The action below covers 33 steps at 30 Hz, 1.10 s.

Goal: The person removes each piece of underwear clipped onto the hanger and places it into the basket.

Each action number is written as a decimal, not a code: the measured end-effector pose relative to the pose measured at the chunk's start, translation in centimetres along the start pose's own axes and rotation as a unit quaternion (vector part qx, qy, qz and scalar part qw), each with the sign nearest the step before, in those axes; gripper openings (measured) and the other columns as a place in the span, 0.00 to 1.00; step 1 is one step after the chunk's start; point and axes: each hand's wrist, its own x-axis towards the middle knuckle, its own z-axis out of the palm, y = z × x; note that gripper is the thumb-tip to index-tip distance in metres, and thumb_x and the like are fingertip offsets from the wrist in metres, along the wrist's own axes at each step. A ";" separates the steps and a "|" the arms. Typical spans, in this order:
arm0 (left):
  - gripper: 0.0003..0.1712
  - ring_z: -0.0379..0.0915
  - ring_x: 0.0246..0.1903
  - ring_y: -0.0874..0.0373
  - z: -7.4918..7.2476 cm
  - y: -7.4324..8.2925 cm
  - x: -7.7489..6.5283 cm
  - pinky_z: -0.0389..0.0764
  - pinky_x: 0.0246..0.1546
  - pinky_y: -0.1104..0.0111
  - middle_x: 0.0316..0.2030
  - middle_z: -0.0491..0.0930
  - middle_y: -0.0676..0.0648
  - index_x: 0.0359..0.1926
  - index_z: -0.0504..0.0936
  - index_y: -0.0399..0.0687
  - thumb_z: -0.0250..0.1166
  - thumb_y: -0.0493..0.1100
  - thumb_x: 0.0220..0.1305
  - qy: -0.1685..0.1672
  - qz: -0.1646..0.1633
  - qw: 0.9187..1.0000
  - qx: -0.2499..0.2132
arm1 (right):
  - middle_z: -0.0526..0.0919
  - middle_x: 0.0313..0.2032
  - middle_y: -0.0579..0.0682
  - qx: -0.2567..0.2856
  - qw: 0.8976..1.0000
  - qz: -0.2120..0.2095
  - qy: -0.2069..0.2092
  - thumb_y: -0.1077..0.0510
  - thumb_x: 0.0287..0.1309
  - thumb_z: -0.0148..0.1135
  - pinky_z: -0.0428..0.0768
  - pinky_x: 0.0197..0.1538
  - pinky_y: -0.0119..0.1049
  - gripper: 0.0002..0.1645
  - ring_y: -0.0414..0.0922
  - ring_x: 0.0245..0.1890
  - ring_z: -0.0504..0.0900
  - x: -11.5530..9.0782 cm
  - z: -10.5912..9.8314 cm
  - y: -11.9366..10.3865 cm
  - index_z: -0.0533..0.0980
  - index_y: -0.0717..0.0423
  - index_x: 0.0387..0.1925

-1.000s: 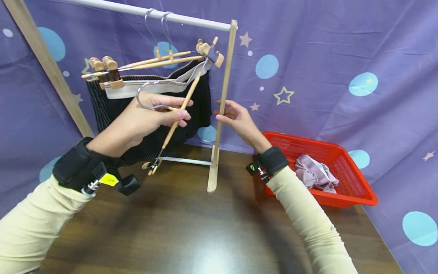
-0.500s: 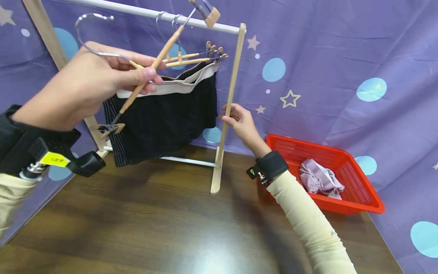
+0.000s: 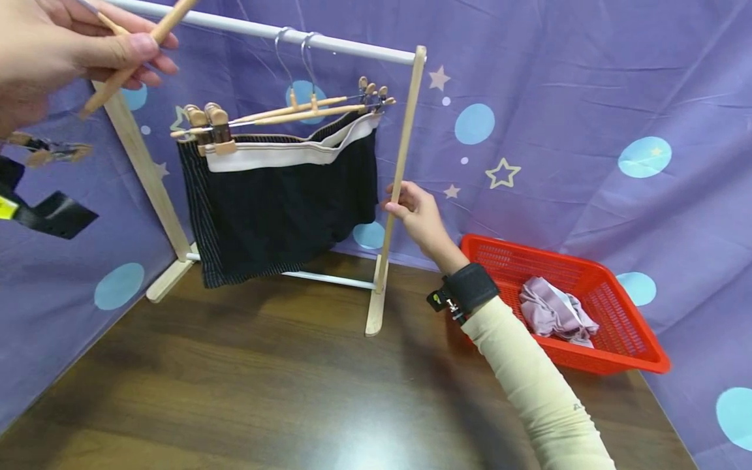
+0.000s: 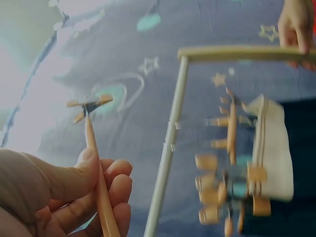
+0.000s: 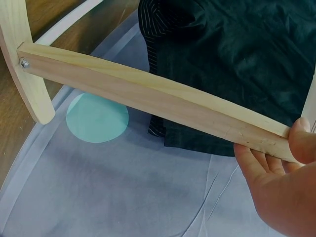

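At the upper left of the head view, my left hand [image 3: 76, 55] pinches the wooden bar of a clip hanger [image 4: 102, 197] between thumb and fingers. The hanger carries no garment at the clip end [image 4: 89, 106] seen in the left wrist view; its hook is out of sight. My right hand [image 3: 424, 219] grips the wooden upright [image 5: 158, 96] of a small clothes rack, thumb on one side and fingers on the other. From the rack's white rail [image 3: 247, 27] hang two clip hangers [image 3: 311, 112], bearing black garments [image 3: 288, 209] with a white waistband and pinstriped parts.
A red plastic basket [image 3: 631, 326] stands at the right of the brown table [image 3: 282, 385], holding a crumpled pinkish garment [image 3: 555, 310]. Behind the rack hangs a purple curtain [image 3: 540, 98] with stars and dots. The rack's feet [image 3: 376, 313] stand on the table.
My left hand has carried the hanger up and to the left, away from the hanging garments toward the view's edge. My right hand keeps its grip on the upright.
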 end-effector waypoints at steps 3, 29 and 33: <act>0.09 0.81 0.30 0.69 0.3 0.8 -0.9 0.75 0.33 0.86 0.32 0.88 0.64 0.47 0.84 0.61 0.62 0.42 0.71 0.008 -0.026 1.000 0.002 | 0.85 0.43 0.71 0.000 1.000 0.002 0.002 0.74 0.65 0.60 0.81 0.49 0.28 0.16 0.37 0.38 0.85 0.0 -0.2 -0.1 0.74 0.75 0.54; 0.15 0.73 0.27 0.69 -0.2 -2.4 3.6 0.76 0.26 0.83 0.23 0.77 0.71 0.40 0.85 0.48 0.52 0.45 0.79 -0.030 -0.160 0.964 0.211 | 0.85 0.44 0.73 -0.036 0.999 -0.005 0.015 0.72 0.65 0.62 0.80 0.46 0.29 0.15 0.41 0.39 0.86 0.1 -0.5 0.5 0.75 0.73 0.53; 0.19 0.72 0.25 0.68 -0.1 -1.9 4.8 0.76 0.25 0.81 0.20 0.77 0.70 0.33 0.86 0.50 0.51 0.43 0.79 -0.034 -0.172 0.967 0.187 | 0.85 0.44 0.72 -0.029 0.999 0.000 0.018 0.73 0.65 0.61 0.81 0.48 0.30 0.15 0.47 0.42 0.87 0.0 -0.4 0.5 0.75 0.73 0.52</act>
